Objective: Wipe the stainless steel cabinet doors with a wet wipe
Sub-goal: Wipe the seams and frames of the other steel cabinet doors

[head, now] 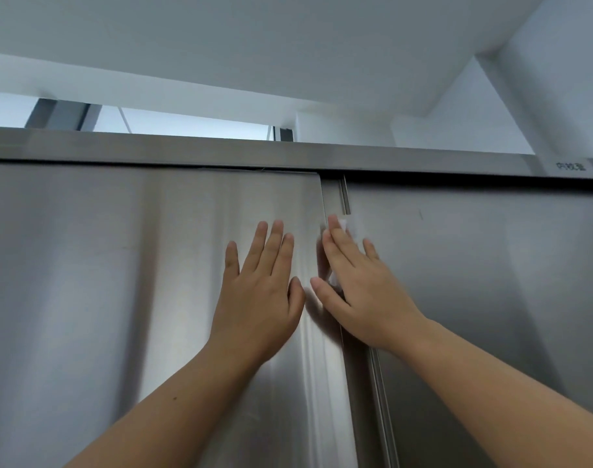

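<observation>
Two stainless steel sliding doors fill the view, the left door (pixel 119 282) overlapping in front of the right door (pixel 491 282). My left hand (pixel 259 285) lies flat with straight fingers on the left door near its right edge. My right hand (pixel 359 282) presses a white wet wipe (pixel 351 229) flat against the seam between the doors, at the right door's left edge. Most of the wipe is hidden under the palm; bits show above the fingers and by the thumb.
A steel top rail (pixel 288 153) runs above the doors, with a small label (pixel 570 166) at its right end. Above it are a white ceiling, a beam (pixel 541 79) at the right and a window gap (pixel 187 125).
</observation>
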